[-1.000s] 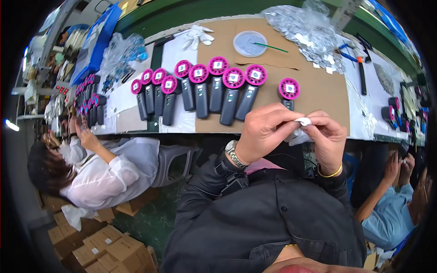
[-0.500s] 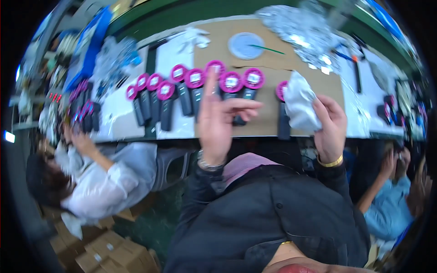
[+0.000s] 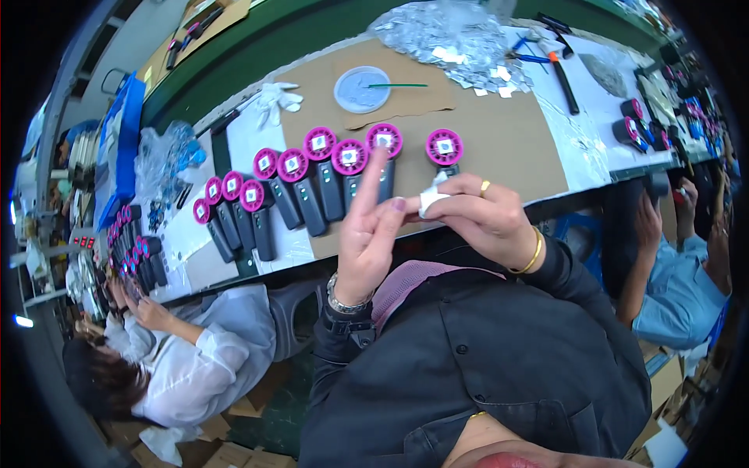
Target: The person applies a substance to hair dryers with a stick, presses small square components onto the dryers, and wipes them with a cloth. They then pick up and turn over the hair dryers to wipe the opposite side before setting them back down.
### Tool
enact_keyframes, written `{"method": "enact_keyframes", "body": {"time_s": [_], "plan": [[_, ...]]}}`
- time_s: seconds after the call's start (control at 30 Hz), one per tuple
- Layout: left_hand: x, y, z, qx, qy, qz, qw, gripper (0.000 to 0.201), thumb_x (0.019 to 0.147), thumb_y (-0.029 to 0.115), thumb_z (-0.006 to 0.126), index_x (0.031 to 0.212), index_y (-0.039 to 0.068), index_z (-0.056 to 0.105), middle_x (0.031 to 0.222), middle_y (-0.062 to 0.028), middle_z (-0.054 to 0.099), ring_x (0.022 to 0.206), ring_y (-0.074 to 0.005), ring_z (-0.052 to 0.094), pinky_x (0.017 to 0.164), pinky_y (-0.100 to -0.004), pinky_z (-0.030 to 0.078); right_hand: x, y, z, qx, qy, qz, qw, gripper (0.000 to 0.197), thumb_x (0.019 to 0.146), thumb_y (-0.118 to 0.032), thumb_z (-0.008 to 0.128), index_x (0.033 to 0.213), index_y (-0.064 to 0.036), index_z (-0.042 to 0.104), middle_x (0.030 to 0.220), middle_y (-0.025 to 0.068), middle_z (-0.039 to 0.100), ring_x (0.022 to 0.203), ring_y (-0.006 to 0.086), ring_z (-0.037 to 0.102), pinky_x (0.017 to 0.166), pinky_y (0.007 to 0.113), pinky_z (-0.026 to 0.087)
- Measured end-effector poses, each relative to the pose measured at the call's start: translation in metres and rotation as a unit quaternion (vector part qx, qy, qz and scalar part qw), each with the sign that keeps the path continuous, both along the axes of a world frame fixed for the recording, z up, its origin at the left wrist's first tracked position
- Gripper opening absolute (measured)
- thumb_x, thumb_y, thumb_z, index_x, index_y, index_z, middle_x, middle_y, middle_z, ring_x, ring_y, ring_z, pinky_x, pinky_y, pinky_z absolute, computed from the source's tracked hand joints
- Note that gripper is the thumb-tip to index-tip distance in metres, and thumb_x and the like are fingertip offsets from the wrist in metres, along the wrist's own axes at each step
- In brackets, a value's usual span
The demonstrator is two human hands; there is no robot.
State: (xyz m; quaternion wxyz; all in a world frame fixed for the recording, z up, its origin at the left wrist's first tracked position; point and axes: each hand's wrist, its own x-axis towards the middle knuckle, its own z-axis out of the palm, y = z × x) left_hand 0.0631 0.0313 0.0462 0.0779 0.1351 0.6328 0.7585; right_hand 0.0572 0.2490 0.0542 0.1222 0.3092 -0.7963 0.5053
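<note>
My right hand (image 3: 488, 214) is closed on a small crumpled piece of white cloth-like material (image 3: 429, 201), pinched between thumb and fingers. My left hand (image 3: 368, 242) meets it from the left, its index finger stretched up and its thumb apart. Another left finger reaches to the white piece; whether it goes inside cannot be seen. Just beyond my hands lies a handheld fan (image 3: 444, 147) with a magenta round head, its handle partly hidden. More such fans (image 3: 292, 165), dark-handled, lie in an uneven row to the left, each with a pale square on its head.
A round pale-blue dish (image 3: 363, 97) with a green stick (image 3: 398, 85) rests on cardboard (image 3: 507, 148). Behind are a white glove (image 3: 277, 101), a heap of silvery squares (image 3: 445, 35) and an orange-and-black hammer (image 3: 563, 82). Co-workers sit at left (image 3: 211, 351) and right (image 3: 679, 281).
My hands have come together, the right one bringing the white piece left to my left fingers. It now looks more bunched up. The view has turned and shifted right.
</note>
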Motion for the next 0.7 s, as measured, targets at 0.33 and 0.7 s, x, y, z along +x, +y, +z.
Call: {"method": "enact_keyframes", "body": {"time_s": [0.33, 0.7], "plan": [[0.005, -0.003, 0.000, -0.025, -0.040, 0.042, 0.998, 0.066, 0.101, -0.010, 0.067, 0.163, -0.005, 0.043, 0.116, -0.0143, 0.079, 0.105, -0.0148, 0.072, 0.096, -0.0279, 0.057, 0.002, -0.003, -0.020, -0.097, -0.018, -0.013, 0.995, 0.020, 0.088, 0.007, 0.080, 0.106, -0.0011, 0.080, 0.111, 0.0162, 0.079, 0.101, 0.0313, 0.078, 0.089, 0.038, 0.063], [-0.009, 0.005, -0.013, -0.057, 0.026, 0.049, 0.997, 0.048, 0.098, -0.012, 0.070, 0.145, -0.006, 0.062, 0.106, -0.0142, 0.080, 0.092, -0.0121, 0.072, 0.083, -0.0229, 0.056, 0.012, 0.012, -0.023, -0.114, 0.022, -0.033, 0.993, 0.015, 0.093, 0.001, 0.076, 0.107, -0.0037, 0.076, 0.118, 0.0121, 0.073, 0.103, 0.0312, 0.075, 0.087, 0.038, 0.061]]}}
